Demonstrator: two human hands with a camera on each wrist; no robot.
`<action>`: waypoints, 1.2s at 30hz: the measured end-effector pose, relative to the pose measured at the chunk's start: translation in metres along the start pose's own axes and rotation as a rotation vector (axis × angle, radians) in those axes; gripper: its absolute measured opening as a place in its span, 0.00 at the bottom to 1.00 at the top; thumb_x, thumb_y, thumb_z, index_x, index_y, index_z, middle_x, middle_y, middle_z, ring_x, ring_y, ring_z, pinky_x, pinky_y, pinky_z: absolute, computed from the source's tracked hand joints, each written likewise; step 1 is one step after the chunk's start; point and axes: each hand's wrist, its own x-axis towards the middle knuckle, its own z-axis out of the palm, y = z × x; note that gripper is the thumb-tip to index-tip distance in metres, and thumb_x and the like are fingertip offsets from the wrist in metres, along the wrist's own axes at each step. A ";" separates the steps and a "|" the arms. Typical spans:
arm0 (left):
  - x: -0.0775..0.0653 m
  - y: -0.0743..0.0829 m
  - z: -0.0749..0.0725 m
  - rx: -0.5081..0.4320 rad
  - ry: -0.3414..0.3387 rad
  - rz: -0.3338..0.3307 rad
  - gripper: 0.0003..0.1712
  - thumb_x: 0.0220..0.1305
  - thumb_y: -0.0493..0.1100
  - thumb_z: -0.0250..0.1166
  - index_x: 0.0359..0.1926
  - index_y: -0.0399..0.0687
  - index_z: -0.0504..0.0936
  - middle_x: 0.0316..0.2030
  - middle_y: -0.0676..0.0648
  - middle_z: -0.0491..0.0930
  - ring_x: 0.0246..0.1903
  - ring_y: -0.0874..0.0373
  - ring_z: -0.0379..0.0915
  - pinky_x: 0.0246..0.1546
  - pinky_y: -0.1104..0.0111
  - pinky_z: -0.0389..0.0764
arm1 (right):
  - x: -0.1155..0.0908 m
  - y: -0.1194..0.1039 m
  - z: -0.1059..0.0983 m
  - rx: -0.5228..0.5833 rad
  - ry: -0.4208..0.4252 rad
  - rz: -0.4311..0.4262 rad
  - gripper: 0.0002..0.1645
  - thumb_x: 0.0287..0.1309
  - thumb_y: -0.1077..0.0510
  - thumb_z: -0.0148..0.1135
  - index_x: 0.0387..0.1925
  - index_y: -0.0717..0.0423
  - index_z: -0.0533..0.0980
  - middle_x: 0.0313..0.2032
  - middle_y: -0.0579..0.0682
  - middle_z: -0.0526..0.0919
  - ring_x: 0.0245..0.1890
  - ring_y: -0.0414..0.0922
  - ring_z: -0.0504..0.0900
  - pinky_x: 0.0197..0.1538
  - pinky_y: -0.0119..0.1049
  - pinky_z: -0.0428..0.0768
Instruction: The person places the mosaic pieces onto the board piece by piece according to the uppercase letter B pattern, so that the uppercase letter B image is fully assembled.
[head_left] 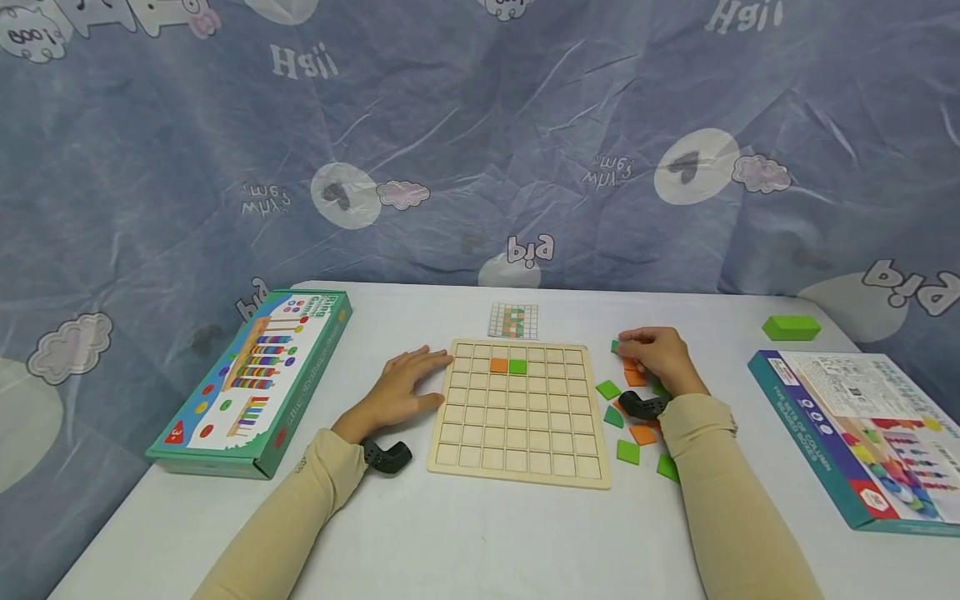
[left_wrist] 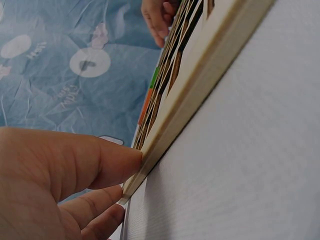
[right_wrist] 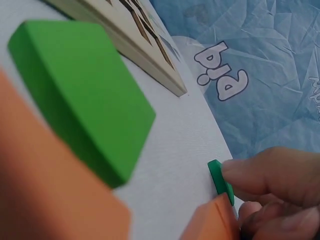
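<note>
A wooden grid board (head_left: 517, 417) lies on the table, with an orange tile (head_left: 498, 365) and a green tile (head_left: 517, 367) side by side near its far edge. My left hand (head_left: 401, 387) rests at the board's left edge, thumb and fingers extended; in the left wrist view the thumb (left_wrist: 117, 162) touches the frame's side. Right of the board, my right hand (head_left: 663, 358) pinches a darker green tile (right_wrist: 221, 182) between thumb and fingers. Below it lie loose tiles, among them a green tile (head_left: 628, 452) and an orange tile (head_left: 642, 434).
Behind the board lies a small pattern card (head_left: 513, 321) with a coloured grid. A green-edged box (head_left: 255, 383) stands at left, another box (head_left: 862, 433) at right. A green block (head_left: 791, 327) sits at the back right. A printed blue cloth (head_left: 465, 167) hangs behind the table.
</note>
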 end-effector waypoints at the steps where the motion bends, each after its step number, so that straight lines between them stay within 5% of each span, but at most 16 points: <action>1: 0.000 0.000 0.000 -0.001 0.001 0.000 0.41 0.66 0.47 0.65 0.78 0.41 0.72 0.79 0.39 0.68 0.82 0.36 0.51 0.80 0.36 0.46 | 0.000 0.000 0.000 -0.012 -0.003 0.001 0.28 0.70 0.58 0.68 0.65 0.72 0.79 0.26 0.41 0.79 0.20 0.36 0.74 0.30 0.31 0.77; 13: -0.001 0.003 -0.001 -0.015 0.004 -0.002 0.40 0.66 0.45 0.66 0.78 0.41 0.73 0.78 0.39 0.69 0.82 0.35 0.51 0.80 0.35 0.45 | 0.001 0.001 0.000 -0.064 -0.007 0.004 0.27 0.68 0.60 0.70 0.63 0.72 0.80 0.24 0.42 0.80 0.20 0.37 0.74 0.27 0.32 0.77; 22: -0.001 0.005 -0.002 -0.018 0.010 -0.012 0.40 0.65 0.45 0.67 0.77 0.41 0.73 0.78 0.38 0.69 0.82 0.35 0.52 0.80 0.35 0.47 | -0.001 -0.001 0.003 -0.060 0.029 -0.024 0.22 0.64 0.65 0.72 0.57 0.71 0.81 0.37 0.48 0.82 0.23 0.38 0.76 0.27 0.31 0.79; 36: -0.001 0.005 -0.001 -0.012 0.009 -0.015 0.40 0.65 0.46 0.66 0.77 0.41 0.73 0.78 0.38 0.69 0.82 0.35 0.52 0.79 0.34 0.47 | -0.001 -0.007 0.002 -0.083 -0.021 -0.065 0.20 0.64 0.66 0.72 0.55 0.71 0.80 0.33 0.47 0.85 0.21 0.39 0.75 0.27 0.33 0.78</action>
